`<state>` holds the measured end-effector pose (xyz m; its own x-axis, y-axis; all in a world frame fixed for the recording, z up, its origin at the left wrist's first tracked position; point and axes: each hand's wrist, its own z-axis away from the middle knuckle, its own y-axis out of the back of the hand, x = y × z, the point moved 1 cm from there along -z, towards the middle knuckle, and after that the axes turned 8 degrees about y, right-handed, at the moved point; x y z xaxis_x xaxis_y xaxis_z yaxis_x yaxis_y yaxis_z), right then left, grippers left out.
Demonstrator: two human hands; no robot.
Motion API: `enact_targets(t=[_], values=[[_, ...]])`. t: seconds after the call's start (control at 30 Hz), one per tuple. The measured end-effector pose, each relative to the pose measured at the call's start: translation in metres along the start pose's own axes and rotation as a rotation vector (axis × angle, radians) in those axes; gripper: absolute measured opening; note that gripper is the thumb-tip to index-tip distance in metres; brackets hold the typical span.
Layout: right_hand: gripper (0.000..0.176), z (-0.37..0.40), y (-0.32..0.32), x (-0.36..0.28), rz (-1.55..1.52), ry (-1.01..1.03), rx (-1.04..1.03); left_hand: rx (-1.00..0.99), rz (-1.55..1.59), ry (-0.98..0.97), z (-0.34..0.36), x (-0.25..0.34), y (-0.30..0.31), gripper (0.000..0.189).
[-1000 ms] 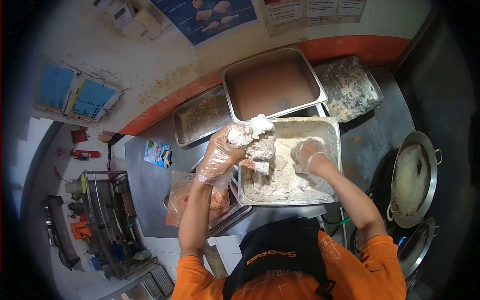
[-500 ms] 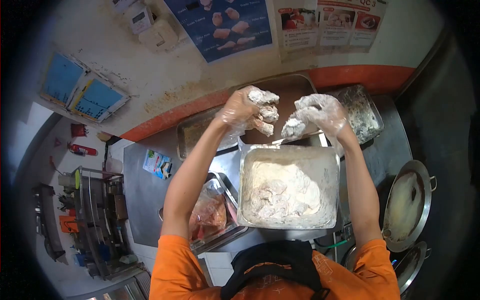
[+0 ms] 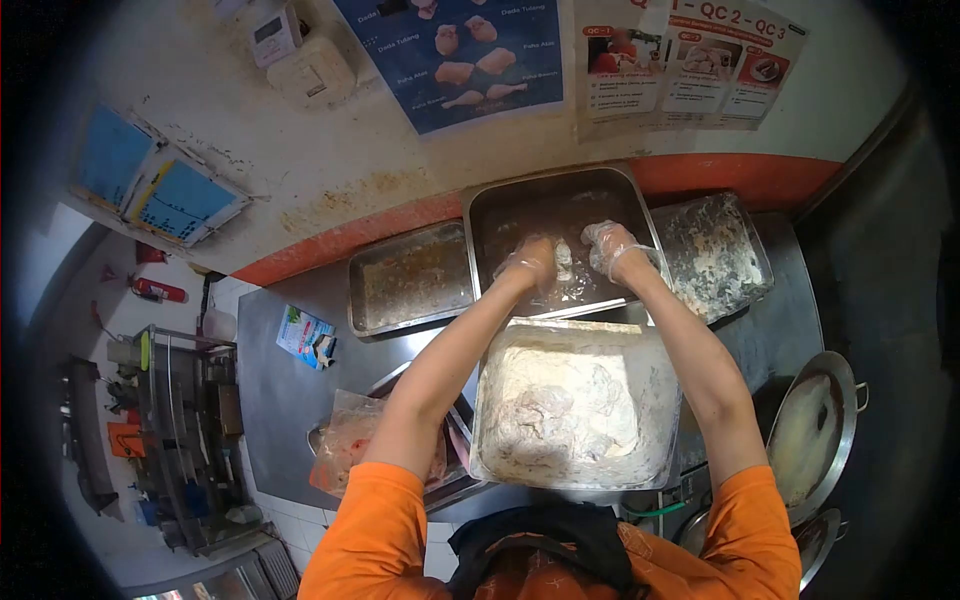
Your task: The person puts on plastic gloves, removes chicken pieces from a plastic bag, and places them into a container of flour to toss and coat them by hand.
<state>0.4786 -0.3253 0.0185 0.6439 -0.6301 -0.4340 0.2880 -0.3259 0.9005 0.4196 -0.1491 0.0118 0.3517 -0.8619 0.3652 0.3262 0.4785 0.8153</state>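
My left hand (image 3: 533,260), in a clear plastic glove, reaches down into a deep metal pan (image 3: 490,215) of dark liquid. Its fingers are bent around a flour-coated chicken piece (image 3: 563,261), whose pale end shows beside the thumb side. To its right, in the same pan, my gloved right hand (image 3: 612,250) is curled, with white coating on the glove; what lies in its fingers is hidden. Closer to my body stands a metal pan of flour (image 3: 655,460), with floured chicken pieces (image 3: 560,415) lying in it.
A shallow tray (image 3: 410,280) sits left of the liquid pan and a flour-crusted tray (image 3: 712,250) right of it. A plastic bag of raw meat (image 3: 350,440), a blue packet (image 3: 306,337) and a large wok-like pan (image 3: 815,430) are around the steel table (image 3: 270,400).
Both hands have moved down into the liquid pan from above it, where each held floured chicken. Ripples or splashes now show between them. The camera view has shifted slightly.
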Motion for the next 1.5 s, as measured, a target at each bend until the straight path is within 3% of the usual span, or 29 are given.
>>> enact_targets(t=[0.2,0.27,0.33,0.4,0.43,0.47,0.57,0.63,0.7,0.73,0.8,0.9,0.97,1.0,1.13,1.17,1.23,1.27,1.3,1.37,1.43,1.47,1.5], values=[[0.029,0.008,0.037,-0.025,-0.086,-0.006,0.084,0.01,-0.092,-0.084,0.006,-0.001,0.0,0.052],[0.027,0.02,0.061,-0.048,-0.479,-0.067,0.167,0.009,-0.123,-0.12,-0.009,-0.016,-0.01,0.055],[0.026,0.025,0.07,-0.055,-0.403,0.01,0.226,0.063,0.053,-0.078,-0.026,-0.032,-0.015,0.045],[0.026,0.03,0.078,-0.06,-0.328,0.084,0.289,0.019,0.065,-0.095,-0.021,-0.03,0.007,0.047],[0.027,0.032,0.081,-0.063,-0.486,0.078,0.321,-0.022,0.084,-0.101,-0.016,-0.029,0.02,0.049],[0.029,0.034,0.082,-0.066,-0.649,0.07,0.345,-0.045,0.454,-0.188,0.006,-0.025,0.036,0.039],[0.027,0.037,0.09,-0.07,-0.473,0.085,0.316,-0.015,0.619,-0.109,0.043,-0.01,0.069,0.035],[0.027,0.043,0.098,-0.084,-0.555,0.067,0.399,-0.025,0.626,-0.158,0.064,0.002,0.085,0.035],[0.028,0.042,0.098,-0.084,-0.636,0.052,0.478,-0.037,0.831,-0.178,0.071,0.003,0.09,0.037],[0.028,0.039,0.09,-0.076,-0.55,0.109,0.499,-0.037,0.694,-0.145,0.073,0.003,0.093,0.037],[0.028,0.04,0.092,-0.076,-0.452,0.169,0.532,-0.023,0.72,-0.153,0.072,0.0,0.086,0.037],[0.028,0.053,0.092,-0.081,-0.535,0.064,0.536,-0.03,0.815,-0.158,0.082,0.004,0.084,0.035],[0.028,0.06,0.101,-0.083,-0.728,-0.07,0.394,-0.082,0.855,-0.195,0.097,0.009,0.094,0.036],[0.028,0.055,0.089,-0.067,-0.498,0.124,0.527,-0.04,0.776,-0.236,0.102,0.011,0.098,0.036],[0.025,0.105,0.123,-0.094,-0.68,0.046,0.565,-0.144,0.744,-0.323,0.146,0.022,0.124,0.036],[0.027,0.122,0.137,-0.106,-0.598,0.077,0.568,-0.15,0.748,-0.31,0.163,0.029,0.132,0.036],[0.031,0.147,0.137,-0.098,-1.03,0.119,0.398,-0.251,0.687,-0.36,0.186,0.036,0.135,0.032],[0.031,0.157,0.135,-0.097,-1.033,0.115,0.394,-0.271,0.641,-0.393,0.19,0.037,0.131,0.036],[0.028,0.165,0.132,-0.097,-0.878,0.057,0.264,-0.269,0.546,-0.544,0.19,0.038,0.124,0.049],[0.025,0.176,0.122,-0.095,-0.724,0.008,0.133,-0.423,0.56,-0.366,0.203,0.039,0.107,0.062],[0.023,0.184,0.104,-0.093,-0.016,0.142,-0.006,-0.521,0.484,-0.372,0.201,0.038,0.081,0.062],[0.023,0.187,0.11,-0.115,0.203,0.079,-0.147,-0.432,0.351,-0.464,0.189,0.033,0.058,0.06],[0.023,0.197,0.094,-0.114,0.204,0.076,-0.146,-0.343,0.218,-0.553,0.19,0.038,0.045,0.058]])
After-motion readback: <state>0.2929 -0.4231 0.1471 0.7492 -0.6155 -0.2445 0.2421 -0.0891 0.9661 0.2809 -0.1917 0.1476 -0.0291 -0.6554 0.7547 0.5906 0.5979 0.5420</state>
